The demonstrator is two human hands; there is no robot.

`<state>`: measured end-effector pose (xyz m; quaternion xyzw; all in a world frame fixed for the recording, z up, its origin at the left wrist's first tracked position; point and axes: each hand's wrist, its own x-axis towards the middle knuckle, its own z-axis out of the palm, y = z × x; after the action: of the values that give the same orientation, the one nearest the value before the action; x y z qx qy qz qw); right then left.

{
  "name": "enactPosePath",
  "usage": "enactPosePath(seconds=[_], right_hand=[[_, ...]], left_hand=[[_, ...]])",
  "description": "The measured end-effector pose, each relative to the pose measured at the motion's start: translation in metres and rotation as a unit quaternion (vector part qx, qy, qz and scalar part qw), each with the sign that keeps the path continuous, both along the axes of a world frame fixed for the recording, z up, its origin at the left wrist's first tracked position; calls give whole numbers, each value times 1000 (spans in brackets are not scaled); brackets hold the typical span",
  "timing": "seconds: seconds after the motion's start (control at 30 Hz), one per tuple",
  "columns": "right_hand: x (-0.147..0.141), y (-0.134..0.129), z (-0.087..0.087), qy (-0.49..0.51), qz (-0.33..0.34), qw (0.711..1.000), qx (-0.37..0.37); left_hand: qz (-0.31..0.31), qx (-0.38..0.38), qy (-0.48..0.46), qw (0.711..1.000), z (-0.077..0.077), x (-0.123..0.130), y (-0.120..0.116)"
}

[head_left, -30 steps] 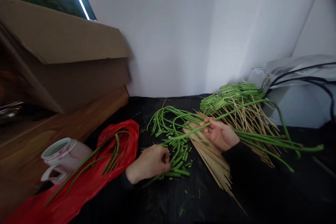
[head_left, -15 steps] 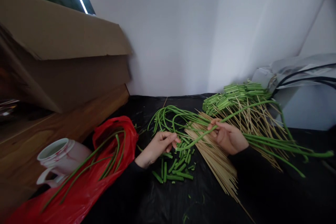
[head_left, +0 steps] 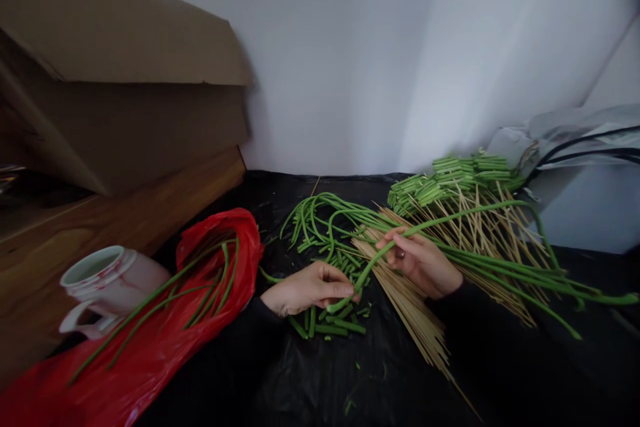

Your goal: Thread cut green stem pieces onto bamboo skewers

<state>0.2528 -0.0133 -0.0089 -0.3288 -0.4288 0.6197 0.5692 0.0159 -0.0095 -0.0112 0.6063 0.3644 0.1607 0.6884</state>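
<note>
A long green stem [head_left: 450,215] runs between my hands and curves off to the right. My left hand [head_left: 316,288] pinches it close to its near end. Further up, my right hand [head_left: 421,260] holds the same stem between thumb and fingers. Short cut green pieces [head_left: 345,327] lie beneath my left hand on black plastic. Behind my hands is a bundle of long green stems [head_left: 325,203]. Thin wooden sticks [head_left: 410,317] lie below my right hand. Skewered green pieces [head_left: 455,180] are stacked at the back right.
A red plastic bag [head_left: 200,340] with several stems lies at the left, beside a white and pink mug [head_left: 117,280]. A cardboard box [head_left: 165,107] stands behind them. A white box [head_left: 590,203] with clear plastic and black straps is at the far right.
My left hand has moved right and down and now grips the stem near its end. My right hand has shifted slightly left along the stem. The view has tilted slightly.
</note>
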Motion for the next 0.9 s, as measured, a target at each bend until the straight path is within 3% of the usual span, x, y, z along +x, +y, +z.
enactPosePath(seconds=[0.17, 0.43, 0.6, 0.77, 0.9], right_hand=[[-16, 9, 13, -31, 29, 999, 14], [-35, 22, -24, -60, -32, 997, 34], [-29, 13, -17, -129, -72, 987, 67], [-28, 8, -9, -139, -86, 983, 79], [-34, 8, -19, -125, -66, 988, 57]], left_hand=[[32, -8, -46, 998, -6, -4, 7], [62, 45, -9, 997, -11, -12, 14], [50, 70, 18, 996, -14, -8, 13], [180, 64, -58, 980, -15, -11, 20], [318, -12, -187, 930, -11, -22, 31]])
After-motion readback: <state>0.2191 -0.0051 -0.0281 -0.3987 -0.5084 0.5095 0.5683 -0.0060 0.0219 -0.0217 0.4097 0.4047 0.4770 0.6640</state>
